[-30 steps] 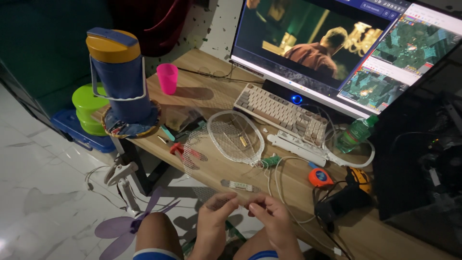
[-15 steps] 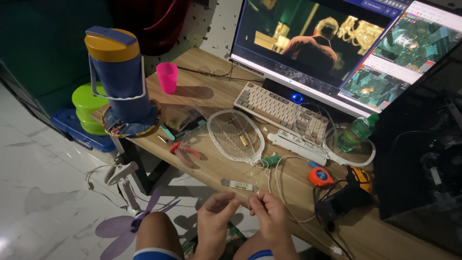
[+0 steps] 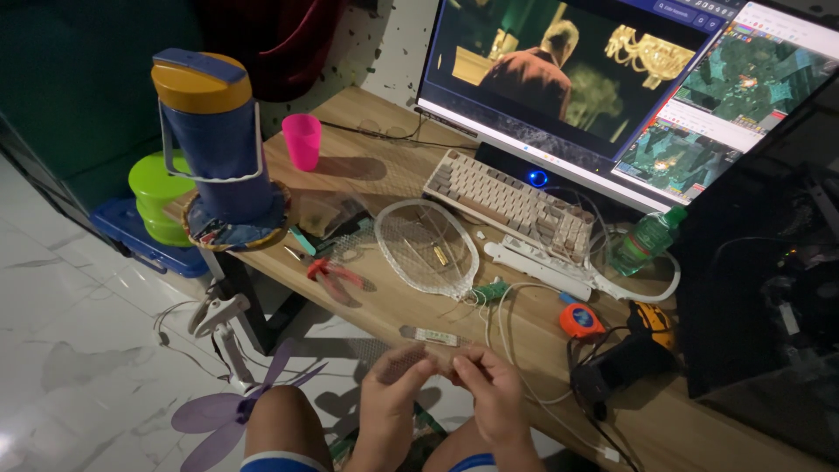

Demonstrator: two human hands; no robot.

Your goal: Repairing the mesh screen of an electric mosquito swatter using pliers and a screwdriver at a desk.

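Below the desk edge, two hands, left (image 3: 391, 391) and right (image 3: 491, 395), both pinching one small mesh piece (image 3: 411, 357).

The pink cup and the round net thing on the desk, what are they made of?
The small pink cup looks like smooth, slightly see-through plastic: it glows evenly and has a thin rim. The oval racket-shaped net seems to be fine wire or thread mesh in a pale, probably plastic, frame. The light wooden desk shows grain lines, perhaps wood or a wood-look laminate.

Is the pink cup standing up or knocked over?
Standing up. The pink cup sits on its base on the wooden desk, mouth upward.
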